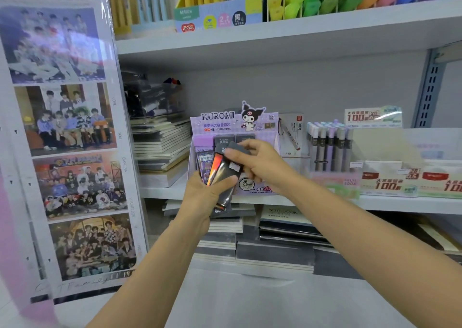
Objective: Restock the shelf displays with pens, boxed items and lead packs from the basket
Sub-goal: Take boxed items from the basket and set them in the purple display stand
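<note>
The left hand [203,197] is up in front of the middle shelf [390,204]. Its grip is curled round a small bunch of shiny lead packs [220,180]. The packs stand up and fan out a little. The right hand [262,164] is just above it and to the right. Its grip pinches one grey pack [240,147] between thumb and fingers. The grey pack is right at the top of the bunch; I cannot tell if it touches. Both hands are just in front of the purple Kuromi box [220,124]. That box stands on the shelf and has more packs in its slots. Right of the box is a rack of pens [330,145]. Left of it lies a pile of notebooks [160,150]. Far to the left hangs a sheet of group photos [67,127].
</note>
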Available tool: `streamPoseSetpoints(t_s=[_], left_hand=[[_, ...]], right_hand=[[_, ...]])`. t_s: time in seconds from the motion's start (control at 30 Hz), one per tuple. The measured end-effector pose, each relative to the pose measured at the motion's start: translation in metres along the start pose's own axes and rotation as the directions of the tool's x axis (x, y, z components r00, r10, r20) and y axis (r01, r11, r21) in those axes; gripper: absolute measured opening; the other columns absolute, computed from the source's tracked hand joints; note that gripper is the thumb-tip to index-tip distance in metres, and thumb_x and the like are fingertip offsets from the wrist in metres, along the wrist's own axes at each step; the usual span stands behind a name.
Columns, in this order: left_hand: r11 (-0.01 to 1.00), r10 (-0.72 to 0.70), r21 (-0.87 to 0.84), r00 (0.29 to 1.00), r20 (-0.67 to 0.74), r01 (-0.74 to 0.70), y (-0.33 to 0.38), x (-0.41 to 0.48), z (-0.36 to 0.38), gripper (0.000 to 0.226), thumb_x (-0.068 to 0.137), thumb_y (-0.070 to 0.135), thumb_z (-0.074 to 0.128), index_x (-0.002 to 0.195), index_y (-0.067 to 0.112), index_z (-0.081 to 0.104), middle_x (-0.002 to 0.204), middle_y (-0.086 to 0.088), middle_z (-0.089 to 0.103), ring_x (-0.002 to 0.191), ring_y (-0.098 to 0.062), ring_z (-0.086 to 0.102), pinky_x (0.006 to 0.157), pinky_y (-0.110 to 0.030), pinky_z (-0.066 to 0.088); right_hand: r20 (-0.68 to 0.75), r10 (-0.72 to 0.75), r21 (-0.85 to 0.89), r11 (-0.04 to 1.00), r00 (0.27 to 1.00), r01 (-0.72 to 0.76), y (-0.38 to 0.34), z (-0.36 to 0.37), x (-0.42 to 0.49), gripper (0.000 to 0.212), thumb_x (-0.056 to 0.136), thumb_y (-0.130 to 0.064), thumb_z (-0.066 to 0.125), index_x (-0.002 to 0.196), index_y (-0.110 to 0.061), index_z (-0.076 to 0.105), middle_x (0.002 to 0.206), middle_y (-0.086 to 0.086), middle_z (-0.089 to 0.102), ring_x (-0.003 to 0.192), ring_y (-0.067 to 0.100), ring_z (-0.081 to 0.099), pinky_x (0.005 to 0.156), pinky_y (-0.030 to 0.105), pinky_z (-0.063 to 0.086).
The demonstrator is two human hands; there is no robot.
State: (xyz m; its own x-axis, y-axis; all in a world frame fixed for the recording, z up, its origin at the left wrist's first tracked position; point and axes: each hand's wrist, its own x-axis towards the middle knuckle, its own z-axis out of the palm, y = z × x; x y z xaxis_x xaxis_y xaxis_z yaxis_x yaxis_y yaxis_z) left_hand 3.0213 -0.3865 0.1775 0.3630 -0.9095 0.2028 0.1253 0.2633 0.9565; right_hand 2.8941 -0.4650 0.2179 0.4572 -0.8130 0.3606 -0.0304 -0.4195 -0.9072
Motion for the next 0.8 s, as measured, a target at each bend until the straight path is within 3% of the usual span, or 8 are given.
streamPoseSetpoints(t_s=[0.07, 0.17, 0.33, 0.43, 0.5, 0.53, 0.7, 0.8], left_hand=[[1.0, 0.001, -0.012, 1.0, 0.021, -0.001, 0.001, -0.007, 0.004, 0.039, 0.084, 0.023, 0.074, 0.119, 0.011, 0.062, 0.096, -0.012, 0.073, 0.074, -0.022, 0.069, 0.06, -0.034, 0.056], [0.981, -0.122, -0.145, 0.991, 0.046, 0.128, 0.008, -0.015, 0.006, 0.037, 0.094, 0.044, 0.057, 0.107, 0.011, 0.068, 0.079, -0.011, 0.072, 0.056, -0.02, 0.066, 0.049, -0.028, 0.053], [0.941, -0.252, -0.191, 0.954, 0.161, 0.28, 0.01, -0.025, 0.012, 0.029, 0.09, 0.032, 0.063, 0.098, 0.004, 0.069, 0.081, -0.013, 0.074, 0.05, -0.017, 0.062, 0.049, -0.027, 0.055], [0.95, -0.222, -0.19, 0.965, 0.141, 0.246, 0.011, -0.028, 0.014, 0.034, 0.074, 0.026, 0.074, 0.099, 0.005, 0.069, 0.076, -0.011, 0.074, 0.053, -0.017, 0.066, 0.049, -0.027, 0.056], [0.963, -0.179, -0.188, 0.98, 0.084, 0.192, 0.013, -0.028, 0.014, 0.04, 0.074, 0.021, 0.077, 0.109, 0.005, 0.067, 0.085, -0.013, 0.075, 0.064, -0.021, 0.071, 0.054, -0.032, 0.059], [0.969, -0.153, -0.185, 0.986, 0.062, 0.162, 0.014, -0.027, 0.013, 0.042, 0.076, 0.018, 0.077, 0.114, 0.006, 0.066, 0.091, -0.013, 0.075, 0.067, -0.022, 0.071, 0.055, -0.034, 0.06], [0.967, -0.15, -0.203, 0.988, 0.047, 0.156, 0.017, -0.021, 0.005, 0.02, 0.09, 0.019, 0.065, 0.105, 0.005, 0.066, 0.077, -0.01, 0.074, 0.054, -0.018, 0.067, 0.049, -0.028, 0.056], [0.976, -0.089, -0.195, 0.996, 0.03, 0.093, 0.016, -0.015, -0.006, 0.019, 0.095, 0.01, 0.055, 0.109, 0.0, 0.064, 0.086, -0.012, 0.075, 0.057, -0.018, 0.067, 0.052, -0.027, 0.056]], right_hand=[[-0.018, -0.009, 0.058, 0.998, 1.0, 0.01, 0.001, 0.0, -0.004, 0.029, 0.086, -0.022, 0.073, 0.109, -0.011, 0.06, 0.065, -0.003, 0.061, 0.038, 0.003, 0.046, 0.035, 0.017, 0.035], [-0.056, -0.016, 0.187, 0.982, 0.998, 0.026, -0.001, -0.008, -0.009, 0.026, 0.088, -0.014, 0.07, 0.11, -0.006, 0.059, 0.068, 0.003, 0.059, 0.042, 0.005, 0.049, 0.037, 0.017, 0.038], [0.035, 0.003, 0.264, 0.964, 0.999, -0.012, -0.013, -0.017, -0.021, 0.029, 0.089, -0.027, 0.067, 0.106, -0.007, 0.054, 0.081, 0.008, 0.064, 0.058, 0.013, 0.055, 0.05, 0.022, 0.045], [0.017, -0.011, 0.195, 0.981, 1.0, 0.008, -0.017, -0.02, -0.028, 0.029, 0.093, -0.014, 0.062, 0.118, -0.006, 0.051, 0.099, 0.011, 0.063, 0.077, 0.018, 0.061, 0.068, 0.032, 0.055], [-0.006, 0.004, 0.15, 0.989, 1.0, -0.003, -0.018, -0.025, -0.031, 0.041, 0.092, -0.009, 0.062, 0.13, -0.009, 0.046, 0.116, 0.016, 0.061, 0.097, 0.026, 0.065, 0.089, 0.042, 0.056], [-0.006, 0.004, 0.132, 0.991, 1.0, -0.004, -0.019, -0.027, -0.033, 0.043, 0.092, -0.008, 0.063, 0.132, -0.009, 0.047, 0.119, 0.018, 0.061, 0.101, 0.028, 0.064, 0.092, 0.043, 0.055], [-0.094, -0.065, 0.171, 0.982, 0.993, 0.081, -0.03, -0.038, -0.03, 0.029, 0.094, -0.009, 0.059, 0.122, -0.013, 0.058, 0.107, 0.01, 0.066, 0.092, 0.018, 0.066, 0.071, 0.024, 0.058], [-0.284, -0.129, 0.14, 0.975, 0.95, 0.175, -0.039, -0.052, -0.015, 0.027, 0.095, -0.009, 0.057, 0.12, -0.019, 0.058, 0.108, 0.004, 0.062, 0.1, 0.02, 0.064, 0.079, 0.03, 0.058]])
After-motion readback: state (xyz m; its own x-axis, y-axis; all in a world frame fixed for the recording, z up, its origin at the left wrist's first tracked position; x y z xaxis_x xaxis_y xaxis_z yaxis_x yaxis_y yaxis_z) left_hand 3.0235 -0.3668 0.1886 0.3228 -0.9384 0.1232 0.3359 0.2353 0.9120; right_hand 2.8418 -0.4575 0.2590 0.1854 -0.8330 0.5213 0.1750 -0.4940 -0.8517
